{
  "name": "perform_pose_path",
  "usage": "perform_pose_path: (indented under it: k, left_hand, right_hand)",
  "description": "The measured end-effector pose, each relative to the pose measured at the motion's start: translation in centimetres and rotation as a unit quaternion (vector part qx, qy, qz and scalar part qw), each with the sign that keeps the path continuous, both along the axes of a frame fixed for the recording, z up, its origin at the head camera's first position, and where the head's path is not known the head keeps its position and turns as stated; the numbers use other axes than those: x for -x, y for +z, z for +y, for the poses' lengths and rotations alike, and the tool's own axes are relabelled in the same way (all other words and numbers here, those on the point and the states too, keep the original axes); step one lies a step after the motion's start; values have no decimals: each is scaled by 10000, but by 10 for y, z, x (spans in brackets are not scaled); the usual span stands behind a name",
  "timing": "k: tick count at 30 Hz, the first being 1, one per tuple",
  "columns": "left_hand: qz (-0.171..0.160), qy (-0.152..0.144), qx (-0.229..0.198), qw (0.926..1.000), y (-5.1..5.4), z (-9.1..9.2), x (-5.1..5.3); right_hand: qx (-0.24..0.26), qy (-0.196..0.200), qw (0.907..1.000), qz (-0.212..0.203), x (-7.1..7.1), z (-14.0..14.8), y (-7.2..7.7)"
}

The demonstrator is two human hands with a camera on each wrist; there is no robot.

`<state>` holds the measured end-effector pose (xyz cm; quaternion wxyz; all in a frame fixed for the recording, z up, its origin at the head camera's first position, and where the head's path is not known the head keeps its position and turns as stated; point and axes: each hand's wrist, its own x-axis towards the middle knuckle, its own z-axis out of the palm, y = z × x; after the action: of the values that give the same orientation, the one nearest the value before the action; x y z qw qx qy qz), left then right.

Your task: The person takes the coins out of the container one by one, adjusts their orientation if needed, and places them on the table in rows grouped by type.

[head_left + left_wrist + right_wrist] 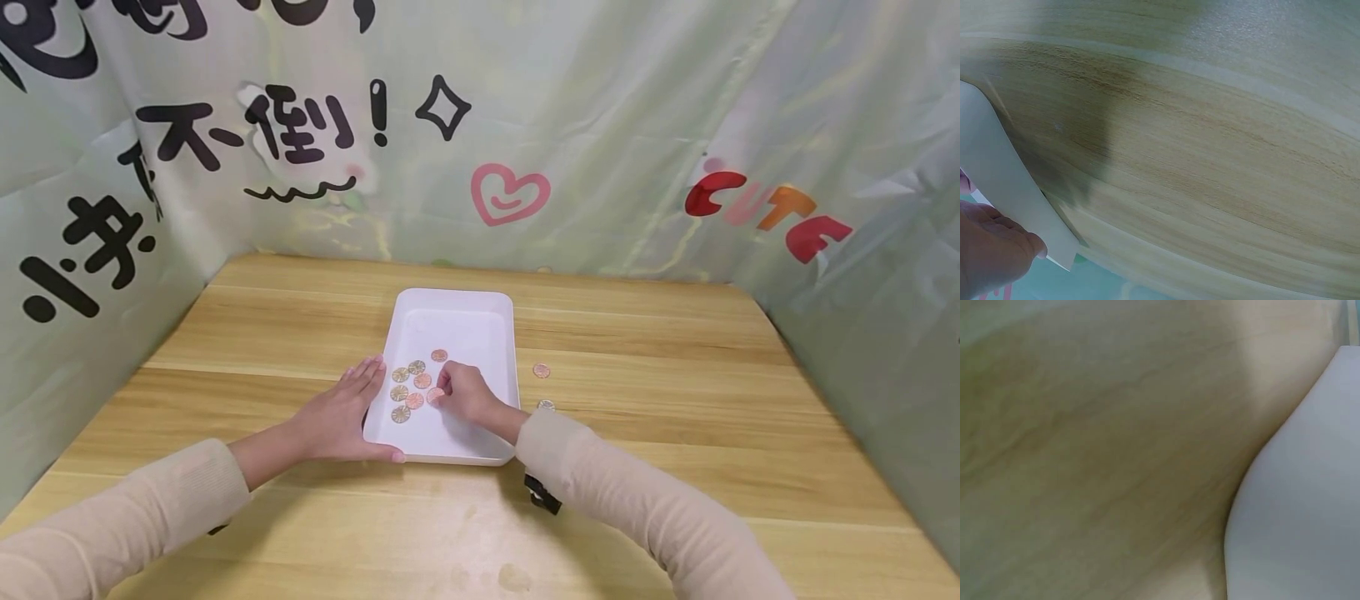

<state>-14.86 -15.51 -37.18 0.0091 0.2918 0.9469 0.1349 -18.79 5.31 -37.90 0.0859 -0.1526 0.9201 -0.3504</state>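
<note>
A white rectangular tray (468,321) stands on the wooden table, with several gold and copper-coloured coins (401,414) lying in its left half. Against the tray's left wall rests my left hand (333,421), fingers extended and the thumb at the near edge; the left wrist view shows this hand (997,250) beside the tray's side (1010,181). My right hand (472,396) reaches over the tray from the right and pinches a copper coin (435,397) at the tray's floor. In the right wrist view only the tray's wall (1297,500) and the table show.
On the table (637,375), right of the tray, lie a copper coin (542,370) and a silvery coin (546,405), the latter close to the right sleeve. A printed cloth (615,125) hangs behind the table and along both sides.
</note>
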Motion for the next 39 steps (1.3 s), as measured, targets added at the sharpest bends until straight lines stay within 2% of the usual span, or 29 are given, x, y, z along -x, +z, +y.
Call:
perform_pose_path:
  k: [7, 12, 17, 23, 29, 39]
  left_hand:
    - [14, -6, 63, 10000, -1, -1, 0]
    - [-33, 18, 118, 9999, -1, 0, 2]
    - [-30, 14, 112, 9999, -2, 0, 2]
    - [-29, -7, 118, 9999, -1, 0, 1]
    - [-31, 3, 103, 9999, -2, -1, 1]
    - [-12, -11, 110, 9999, -3, 0, 2]
  right_hand:
    - [219, -109, 9996, -157, -2, 6, 7]
    - [565, -125, 9979, -282, -4, 14, 17]
    - [1039, -358, 9932, -375, -4, 27, 25]
    - [1386, -860, 9850, -559, -1, 53, 36]
    - [1610, -1184, 9772, -716, 2, 83, 37]
    - [1546, -1650, 9709, -786, 2, 127, 30]
